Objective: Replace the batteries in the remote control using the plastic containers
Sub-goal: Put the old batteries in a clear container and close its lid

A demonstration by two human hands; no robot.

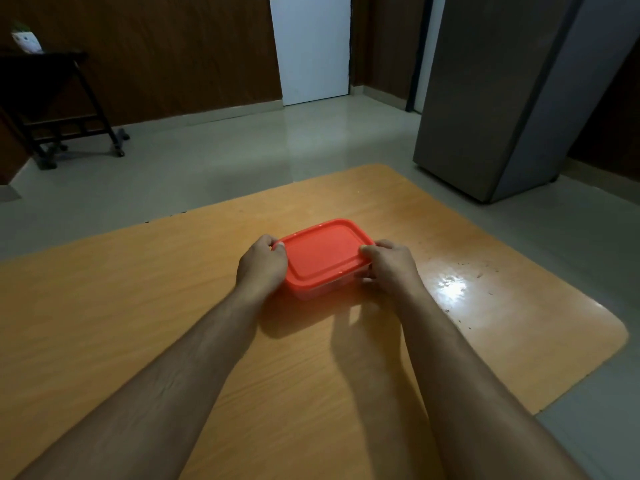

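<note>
A plastic container with a red snap-on lid sat on the wooden table, a little right of centre and toward the far side, with both forearms reaching out to it. The left hand gripped the container's left end, its thumb hooked on the lid's far-left corner and its fingers curled round the side. The right hand held the right end, thumb pressed on the lid's edge, fingers wrapped down over the wall below. The lid lay flat and appeared fully seated. The body under it was translucent, but its contents could not be made out, and no remote control or loose batteries showed anywhere on the table.

The step in hand was likely opening this container to reach what the task needed. To do it well, one hand should have pinned the body down against the table while the other peeled a single corner of the lid upward; pulling both ends at once would only flex the lid. Lifting slowly mattered, since a lid that popped free suddenly could jolt small items out. The table's glossy right part looked slick, so downward pressure would have kept the box from sliding.

Beyond the table stood a grey refrigerator at far right, a white door and a dark wheeled stand at far left.
</note>
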